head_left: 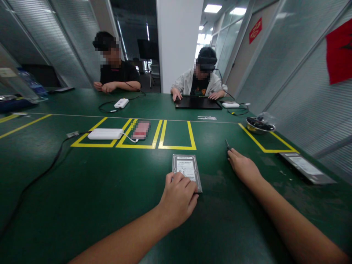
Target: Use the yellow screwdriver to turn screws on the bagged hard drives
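A silver hard drive [186, 165] with a white label lies label up on the green table [115, 205]. My left hand [178, 194] covers its near left part, fingers curled over the casing and gripping it at the near end. To the right, my right hand [242, 165] is closed around a screwdriver [227, 145], its thin shaft pointing away from me and upward. Most of the screwdriver's handle is hidden in my fingers. Farther right lies a second hard drive [305, 168], apart from both hands.
Yellow tape marks [177, 147] run across the table. A white power bank [106, 134] is cabled to a pink phone [141, 130]. A metal bowl [260, 125] with dark items stands at the right. Two people sit opposite, one touching a black panel [198, 103].
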{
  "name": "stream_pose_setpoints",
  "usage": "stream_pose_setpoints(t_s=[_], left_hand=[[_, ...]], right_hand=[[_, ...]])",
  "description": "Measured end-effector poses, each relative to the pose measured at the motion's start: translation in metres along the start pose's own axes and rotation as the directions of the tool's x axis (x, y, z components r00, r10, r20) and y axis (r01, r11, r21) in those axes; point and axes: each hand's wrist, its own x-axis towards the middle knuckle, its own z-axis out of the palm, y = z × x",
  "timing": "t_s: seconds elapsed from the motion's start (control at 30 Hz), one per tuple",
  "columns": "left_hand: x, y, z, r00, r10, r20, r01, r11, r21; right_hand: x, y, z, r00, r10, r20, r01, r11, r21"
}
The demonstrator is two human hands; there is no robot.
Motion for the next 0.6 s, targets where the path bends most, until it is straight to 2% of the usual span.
stream_pose_setpoints(t_s=[0.17, 0.4, 0.6], left_hand=[[0.0, -0.001, 0.0, 1.0, 0.001, -0.006, -0.001, 1.0, -0.012], [0.0, -0.001, -0.001, 1.0, -0.004, -0.009, 0.003, 1.0, -0.015], [0.0, -0.003, -0.002, 0.998, -0.032, -0.063, 0.029, 0.998, -0.047]], right_hand=[[0.003, -0.001, 0.004, 0.997, 0.049, 0.061, -0.048, 0.999, -0.02], [0.001, 0.002, -0.011, 0.982, 0.141, 0.127, -0.141, 0.99, -0.009], [0.002, 0.002, -0.014, 0.981, 0.136, 0.137, -0.142, 0.989, 0.032]])
